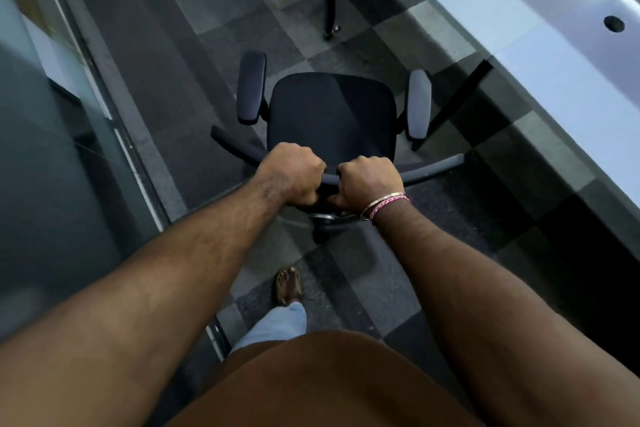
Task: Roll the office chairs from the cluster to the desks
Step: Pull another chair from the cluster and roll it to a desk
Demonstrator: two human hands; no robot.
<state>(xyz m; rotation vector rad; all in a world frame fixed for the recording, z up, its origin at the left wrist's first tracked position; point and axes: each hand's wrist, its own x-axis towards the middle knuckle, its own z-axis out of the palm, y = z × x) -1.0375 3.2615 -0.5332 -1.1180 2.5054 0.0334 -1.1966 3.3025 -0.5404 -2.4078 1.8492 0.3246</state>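
**Head view: two hands push an office chair along an aisle beside a desk**

Head camera looks steeply down past both forearms at an office chair [331, 114] seen from behind and above. The dark seat faces away from the viewer, with a padded armrest on each side. The chair's curved top rail [433, 168] runs left to right across the picture, square to the forearms.

Both hands grasp that rail near its middle, close together but not touching. The left hand [292, 173] is curled over the rail, knuckles up. The right hand [369, 182] is wrapped round it the same way and wears a thin bangle and a pink thread band [386, 204] at the wrist. Neither hand is clearly nearer the chair — they sit almost level on the rail.

The chair stands on a grey checkered carpet [214, 3], directly ahead of the person. One bare foot [288, 286] is stepping forward beneath it.

A long white desk [554, 80] runs along the right side, slanting from lower right to upper right. The chair's right armrest lies near the desk's edge and one of its dark legs [453, 104], and whether they touch cannot be told. A glass partition [52, 149] lines the left side.

The seat points along the aisle, not at the desk, which lies to the right of both hands. Seating the chair here would likely mean swinging the rail so that the seat turns right — the desk leg close by could catch the armrest.
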